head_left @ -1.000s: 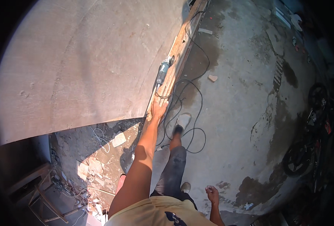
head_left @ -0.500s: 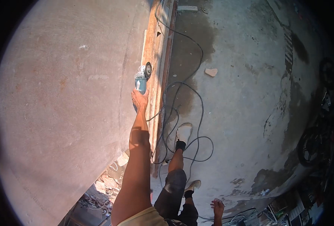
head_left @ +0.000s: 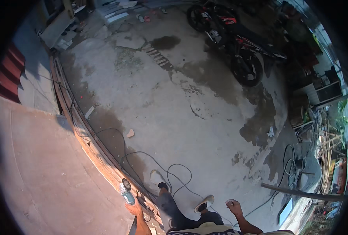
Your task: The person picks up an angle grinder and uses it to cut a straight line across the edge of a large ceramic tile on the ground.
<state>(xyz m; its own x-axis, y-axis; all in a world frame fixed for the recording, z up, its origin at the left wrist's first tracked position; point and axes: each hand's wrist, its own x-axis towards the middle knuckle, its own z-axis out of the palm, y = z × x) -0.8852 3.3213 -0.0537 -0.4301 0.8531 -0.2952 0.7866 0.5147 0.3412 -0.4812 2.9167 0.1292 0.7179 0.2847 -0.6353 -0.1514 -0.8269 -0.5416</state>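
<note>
My left hand (head_left: 134,208) is wrapped round the teal body of an angle grinder (head_left: 129,197). The grinder's dark disc points away from me, beside the long wooden boards (head_left: 91,150) that edge the raised concrete slab (head_left: 48,168). Out to the right, my right hand (head_left: 233,206) hangs above the floor with its fingers curled in; whether anything small is inside them is hidden. A dark power cord (head_left: 181,165) loops over the floor near my shoes.
A black and red motorcycle (head_left: 240,39) stands at the far right. A stone chunk (head_left: 130,133) lies on the damp concrete floor (head_left: 174,129). Coiled hose or cable (head_left: 289,160) and a long dark bar (head_left: 299,192) are on the right. Red corrugated sheet (head_left: 10,74) is at left.
My view has swung up and to the right, bringing the motorcycle and yard into sight. The grinder, still in my left hand, now appears lower. My right hand's fingers look more curled.
</note>
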